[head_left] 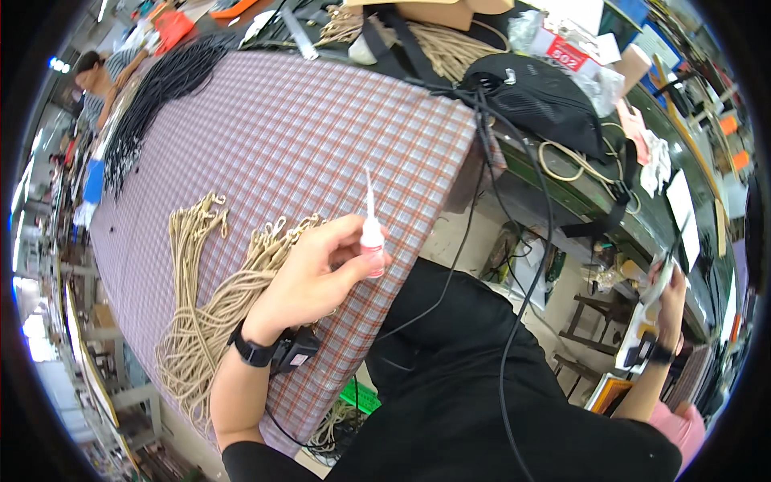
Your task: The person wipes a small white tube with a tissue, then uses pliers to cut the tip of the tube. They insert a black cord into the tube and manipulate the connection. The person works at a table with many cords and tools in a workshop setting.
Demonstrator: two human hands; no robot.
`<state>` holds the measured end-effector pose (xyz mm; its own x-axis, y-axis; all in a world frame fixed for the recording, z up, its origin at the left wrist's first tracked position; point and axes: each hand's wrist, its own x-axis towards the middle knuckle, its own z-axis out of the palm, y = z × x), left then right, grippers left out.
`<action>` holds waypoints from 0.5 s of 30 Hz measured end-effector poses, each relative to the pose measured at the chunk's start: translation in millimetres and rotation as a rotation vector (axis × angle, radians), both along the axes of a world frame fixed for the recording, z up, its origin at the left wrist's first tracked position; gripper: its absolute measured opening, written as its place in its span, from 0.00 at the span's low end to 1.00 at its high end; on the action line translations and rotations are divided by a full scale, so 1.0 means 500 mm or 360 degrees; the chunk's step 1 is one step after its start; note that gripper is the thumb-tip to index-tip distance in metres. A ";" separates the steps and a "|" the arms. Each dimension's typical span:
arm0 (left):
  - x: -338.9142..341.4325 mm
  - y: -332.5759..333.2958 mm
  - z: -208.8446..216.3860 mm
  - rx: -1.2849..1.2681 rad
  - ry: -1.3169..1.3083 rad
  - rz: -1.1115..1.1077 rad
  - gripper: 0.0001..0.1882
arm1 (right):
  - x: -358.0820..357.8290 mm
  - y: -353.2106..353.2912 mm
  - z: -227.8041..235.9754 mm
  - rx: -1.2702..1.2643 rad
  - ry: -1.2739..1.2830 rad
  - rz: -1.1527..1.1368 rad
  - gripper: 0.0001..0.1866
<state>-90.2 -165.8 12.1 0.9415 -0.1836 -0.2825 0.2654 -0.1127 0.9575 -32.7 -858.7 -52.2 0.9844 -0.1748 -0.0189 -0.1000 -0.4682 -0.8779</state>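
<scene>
My left hand (309,281) is closed around a small glue bottle (373,241) with a white cap, a long thin upright nozzle and a red-and-white label. It is over the edge of a checked cloth (337,120) covering the table. Beneath and beside that forearm lie bundles of beige cord (217,321), looped at their far ends. Far out to the right, my right hand (673,301) is closed on a pale, long object (657,283) beside the dark green bench. Distortion and small size hide what kind of thing that is.
A bundle of black cords (161,96) lies at the table's far left. On the right-hand bench (683,217) are a black bag (538,100), plastic bags and a red-and-white box (566,52). Black cables (546,201) hang across my lap. Another person (100,84) sits at the far left.
</scene>
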 end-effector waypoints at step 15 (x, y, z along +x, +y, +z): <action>0.002 -0.003 -0.026 0.0136 -0.0245 -0.0131 0.18 | -0.005 0.650 -0.033 -0.0061 -0.0113 0.1223 0.35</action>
<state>-89.4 -167.3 -0.7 0.9576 -0.2431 -0.1543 0.1032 -0.2103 0.9722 -35.2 -533.6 -68.6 0.8283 0.5587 0.0409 0.3211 -0.4137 -0.8519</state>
